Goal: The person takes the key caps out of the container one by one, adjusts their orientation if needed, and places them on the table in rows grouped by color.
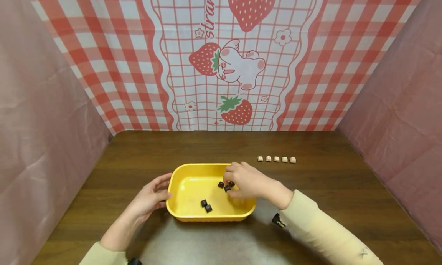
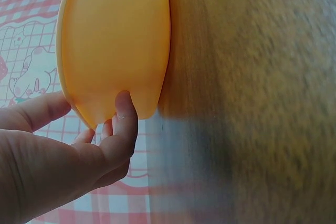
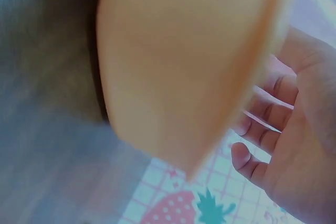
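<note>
A yellow plastic tray (image 1: 188, 218) stands on the table, with several small black keycaps in it. My left hand (image 1: 152, 199) holds the tray's left end, thumb at the rim and fingers against the outer wall. Reaching over the right rim, my right hand (image 1: 246, 182) has its fingertips down inside the tray. A black keycap (image 1: 227, 188) sits between its thumb and fingers. Close by are another black keycap (image 1: 221, 184) and a third keycap (image 1: 231, 184). Two touching black keycaps (image 1: 208, 208) lie near the front wall. In the right wrist view, the tray wall hides the fingertips.
Several white keycaps (image 1: 276, 159) stand in a straight row on the table (image 1: 328, 173), behind and right of the tray. A checked strawberry curtain (image 1: 241, 77) closes off the back. Pink cloths (image 1: 390, 84) hang at both sides.
</note>
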Demonstrator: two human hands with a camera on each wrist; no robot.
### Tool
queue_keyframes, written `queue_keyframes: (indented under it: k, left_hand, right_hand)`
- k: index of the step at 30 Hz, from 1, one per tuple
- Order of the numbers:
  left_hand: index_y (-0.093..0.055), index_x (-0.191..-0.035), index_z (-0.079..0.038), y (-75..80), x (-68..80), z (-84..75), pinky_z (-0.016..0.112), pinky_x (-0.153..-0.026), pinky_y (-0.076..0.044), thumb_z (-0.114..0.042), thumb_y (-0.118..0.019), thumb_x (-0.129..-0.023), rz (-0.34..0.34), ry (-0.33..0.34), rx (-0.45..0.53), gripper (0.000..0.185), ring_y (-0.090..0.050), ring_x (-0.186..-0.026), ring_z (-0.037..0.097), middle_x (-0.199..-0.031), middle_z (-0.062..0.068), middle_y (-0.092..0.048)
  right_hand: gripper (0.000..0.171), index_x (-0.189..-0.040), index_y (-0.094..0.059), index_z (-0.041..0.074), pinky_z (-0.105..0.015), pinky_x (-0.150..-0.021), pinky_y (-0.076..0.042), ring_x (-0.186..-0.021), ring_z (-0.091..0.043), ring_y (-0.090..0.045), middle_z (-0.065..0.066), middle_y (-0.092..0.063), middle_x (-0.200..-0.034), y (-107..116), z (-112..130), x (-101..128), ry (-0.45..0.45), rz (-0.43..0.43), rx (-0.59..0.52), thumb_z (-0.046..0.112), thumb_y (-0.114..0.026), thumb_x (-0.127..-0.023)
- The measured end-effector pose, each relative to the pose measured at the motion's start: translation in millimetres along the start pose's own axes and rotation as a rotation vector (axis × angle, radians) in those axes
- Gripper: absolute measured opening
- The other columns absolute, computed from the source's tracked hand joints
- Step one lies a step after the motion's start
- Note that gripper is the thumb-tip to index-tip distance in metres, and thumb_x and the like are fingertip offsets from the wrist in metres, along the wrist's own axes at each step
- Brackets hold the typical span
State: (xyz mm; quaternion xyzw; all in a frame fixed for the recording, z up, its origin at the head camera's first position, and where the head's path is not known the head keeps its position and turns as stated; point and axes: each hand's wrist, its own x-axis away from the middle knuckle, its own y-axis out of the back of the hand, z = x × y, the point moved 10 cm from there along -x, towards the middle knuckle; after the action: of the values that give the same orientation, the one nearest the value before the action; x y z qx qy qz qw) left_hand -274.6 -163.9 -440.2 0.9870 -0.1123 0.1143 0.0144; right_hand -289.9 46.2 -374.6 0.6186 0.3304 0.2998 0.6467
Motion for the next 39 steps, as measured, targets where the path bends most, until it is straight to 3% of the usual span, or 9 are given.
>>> queue_keyframes:
  k: [10, 16, 26, 33, 39]
  left_hand:
    - [-0.026, -0.145, 0.001, -0.7, 1.1, -0.6, 0.039, -0.076, -0.054, 0.007, -0.051, -0.088, -0.001, 0.003, 0.002, 0.063, -0.056, -0.108, 0.028, -0.140, 0.029, -0.034]
    - [-0.026, -0.145, 0.000, -0.8, 1.5, -0.4, 0.039, -0.077, -0.054, 0.007, -0.052, -0.088, -0.004, 0.007, -0.002, 0.063, -0.057, -0.107, 0.028, -0.140, 0.029, -0.034]
    - [-0.026, -0.145, 0.000, -0.8, 0.5, 1.0, 0.038, -0.076, -0.054, 0.007, -0.051, -0.088, -0.005, 0.005, -0.002, 0.063, -0.056, -0.109, 0.029, -0.141, 0.029, -0.034]
    - [-0.026, -0.145, 0.000, 0.2, -0.1, 1.6, 0.038, -0.076, -0.054, 0.007, -0.051, -0.088, -0.007, 0.004, 0.005, 0.063, -0.056, -0.109, 0.029, -0.141, 0.029, -0.034]
    - [-0.026, -0.145, 0.000, 0.1, -0.3, 1.0, 0.037, -0.076, -0.054, 0.007, -0.051, -0.088, -0.004, 0.002, 0.005, 0.063, -0.057, -0.107, 0.028, -0.140, 0.029, -0.033]
  right_hand:
    - [0.017, -0.086, -0.065, 0.021, -0.032, -0.068, -0.039, -0.085, -0.016, -0.050, 0.004, -0.058, -0.088, 43.7, -40.8, 21.3, -0.087, -0.146, 0.025, 0.031, -0.075, -0.076]
    - [0.019, -0.084, -0.066, 0.020, -0.033, -0.066, -0.041, -0.080, -0.015, -0.050, 0.004, -0.057, -0.084, 52.2, -69.8, 36.9, -0.160, -0.210, 0.028, 0.030, -0.078, -0.073]
    - [0.020, -0.083, -0.067, 0.016, -0.031, -0.061, -0.039, -0.076, -0.016, -0.050, 0.002, -0.058, -0.082, 29.4, -110.0, 54.7, -0.260, -0.208, 0.037, 0.028, -0.078, -0.072]
    - [0.019, -0.086, -0.067, 0.016, -0.040, -0.067, -0.044, -0.083, -0.022, -0.054, 0.002, -0.058, -0.086, 5.6, -128.8, 59.5, -0.325, -0.180, 0.029, 0.027, -0.077, -0.074]
    - [0.018, -0.083, -0.067, 0.017, -0.043, -0.065, -0.046, -0.079, -0.022, -0.054, 0.002, -0.057, -0.081, -10.5, -139.8, 59.3, -0.355, -0.174, 0.057, 0.028, -0.077, -0.074]
